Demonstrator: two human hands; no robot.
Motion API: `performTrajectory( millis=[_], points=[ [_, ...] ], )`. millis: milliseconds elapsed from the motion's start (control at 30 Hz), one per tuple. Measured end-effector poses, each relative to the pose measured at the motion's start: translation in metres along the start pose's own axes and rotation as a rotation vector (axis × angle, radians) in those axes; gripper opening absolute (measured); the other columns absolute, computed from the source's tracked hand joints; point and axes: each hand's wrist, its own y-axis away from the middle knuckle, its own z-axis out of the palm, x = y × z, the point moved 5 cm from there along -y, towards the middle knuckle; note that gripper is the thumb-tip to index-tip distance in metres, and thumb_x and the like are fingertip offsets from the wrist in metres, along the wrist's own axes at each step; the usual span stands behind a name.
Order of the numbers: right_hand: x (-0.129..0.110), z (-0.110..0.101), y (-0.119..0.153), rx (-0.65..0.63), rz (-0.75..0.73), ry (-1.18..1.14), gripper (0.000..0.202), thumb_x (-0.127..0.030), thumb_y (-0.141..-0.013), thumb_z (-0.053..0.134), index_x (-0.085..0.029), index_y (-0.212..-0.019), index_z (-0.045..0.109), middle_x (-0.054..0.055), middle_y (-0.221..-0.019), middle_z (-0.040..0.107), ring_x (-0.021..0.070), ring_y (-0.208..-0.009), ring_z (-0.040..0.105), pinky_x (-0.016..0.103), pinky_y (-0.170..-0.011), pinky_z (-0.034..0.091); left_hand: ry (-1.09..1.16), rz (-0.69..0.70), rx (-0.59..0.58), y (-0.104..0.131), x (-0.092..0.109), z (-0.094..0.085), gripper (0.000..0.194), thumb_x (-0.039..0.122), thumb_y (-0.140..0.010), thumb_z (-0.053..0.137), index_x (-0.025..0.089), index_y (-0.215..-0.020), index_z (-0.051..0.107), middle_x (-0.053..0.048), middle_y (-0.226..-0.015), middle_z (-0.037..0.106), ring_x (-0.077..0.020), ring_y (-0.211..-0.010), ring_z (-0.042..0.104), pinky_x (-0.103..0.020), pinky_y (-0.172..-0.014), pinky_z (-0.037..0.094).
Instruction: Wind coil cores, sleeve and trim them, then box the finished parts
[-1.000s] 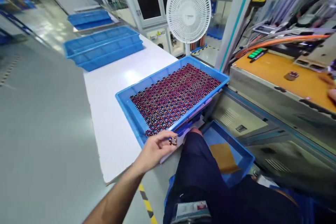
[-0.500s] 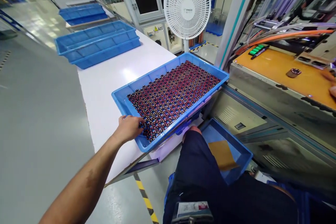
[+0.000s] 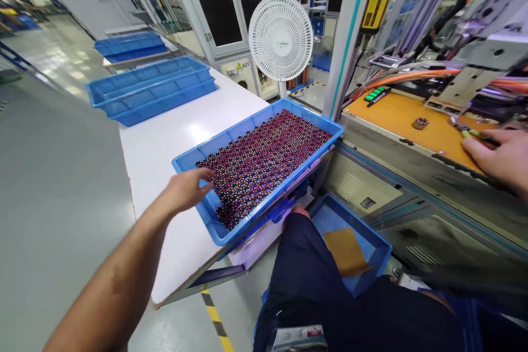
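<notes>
My left hand [image 3: 186, 190] hovers at the near-left rim of a blue plastic tray [image 3: 196, 149], thumb and fingers apart with nothing visible between them. Small round dark parts with red and pale dots [image 3: 264, 168] fill most of the tray in packed rows; the tray's left end shows bare blue. Over at the right, my right hand [image 3: 501, 157] is closed around the handles of green-handled pliers [image 3: 466, 132], whose metal jaws point left above the orange work surface [image 3: 388, 115]. A single small cylindrical part [image 3: 420, 123] stands on that surface, left of the pliers.
A white fan [image 3: 281, 38] stands behind the tray. Stacked blue trays [image 3: 152, 91] sit farther along the white table [image 3: 165, 143]. Below, beside my knee, a blue bin [image 3: 325, 220] holds brown cardboard [image 3: 346, 253]. Machine parts and orange hoses [image 3: 412, 78] overhang the orange surface.
My left hand has drawn slightly up and left from the parts at the tray's corner, and its fingers have opened. The view has turned right, bringing my right hand and the pliers into sight.
</notes>
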Motion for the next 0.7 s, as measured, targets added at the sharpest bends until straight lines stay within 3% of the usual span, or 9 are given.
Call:
performTrajectory(
  millis=[100,167,233,333,467,600,700],
  points=[
    [-0.035,-0.029,0.024,-0.078,0.025,0.033,0.045,-0.032,-0.095,0.06,0.003,-0.124,0.066,0.031,-0.12,0.064,0.0329,-0.116,0.061,0.04,-0.073,0.037,0.031,0.164,0.165,-0.02,0.05,-0.061,0.044,0.038,-0.081,0.055,0.02,-0.12,0.067,-0.012,-0.118,0.075,-0.0312,-0.105,0.07,-0.043,-0.097,0.05],
    [-0.046,-0.039,0.034,-0.081,0.01,0.031,0.037,-0.029,-0.098,0.054,-0.002,-0.117,0.07,0.025,-0.116,0.067,0.0285,-0.112,0.063,0.037,-0.076,0.041,0.093,0.326,0.262,-0.033,0.105,-0.092,0.048,0.04,-0.078,0.061,0.02,-0.122,0.066,-0.011,-0.112,0.076,-0.0314,-0.1,0.07,-0.046,-0.096,0.05],
    [-0.046,-0.04,0.039,-0.086,0.003,0.026,0.034,-0.032,-0.1,0.052,-0.007,-0.112,0.07,0.019,-0.114,0.068,0.0246,-0.109,0.063,0.035,-0.084,0.046,0.201,0.469,0.306,-0.044,0.17,-0.108,0.045,0.036,-0.075,0.067,0.018,-0.116,0.069,-0.012,-0.106,0.077,-0.032,-0.098,0.07,-0.047,-0.096,0.05],
    [-0.037,-0.037,0.039,-0.087,0.021,0.017,0.035,-0.042,-0.098,0.057,-0.013,-0.116,0.064,0.01,-0.118,0.065,0.021,-0.109,0.062,0.043,-0.097,0.05,0.336,0.621,0.287,-0.056,0.266,-0.099,0.035,0.024,-0.075,0.07,0.016,-0.109,0.072,-0.013,-0.105,0.076,-0.0313,-0.103,0.069,-0.045,-0.1,0.048],
    [-0.03,-0.031,0.038,-0.081,0.035,-0.033,0.035,-0.042,-0.098,0.058,-0.014,-0.119,0.062,0.01,-0.123,0.062,0.0222,-0.113,0.06,0.045,-0.099,0.051,0.425,0.732,0.249,-0.064,0.366,-0.06,0.038,0.019,-0.077,0.074,0.016,-0.114,0.068,-0.012,-0.114,0.073,-0.0281,-0.115,0.065,-0.042,-0.107,0.045],
    [-0.028,-0.026,0.041,-0.046,0.07,-0.178,0.034,-0.04,-0.098,0.059,-0.015,-0.121,0.06,0.01,-0.126,0.06,0.0227,-0.114,0.06,0.046,-0.099,0.051,0.459,0.726,0.203,-0.077,0.43,-0.03,0.036,0.032,-0.092,0.065,0.016,-0.124,0.061,-0.01,-0.12,0.067,-0.0233,-0.105,0.066,-0.046,-0.092,0.055],
    [-0.027,-0.029,0.044,-0.014,0.093,-0.281,0.035,-0.039,-0.097,0.06,-0.014,-0.122,0.06,0.01,-0.126,0.06,0.023,-0.115,0.06,0.046,-0.099,0.052,0.501,0.733,0.171,-0.09,0.463,-0.021,0.037,0.036,-0.094,0.061,0.017,-0.126,0.059,-0.01,-0.123,0.064,-0.0224,-0.103,0.066,-0.044,-0.086,0.058]
  ],
)
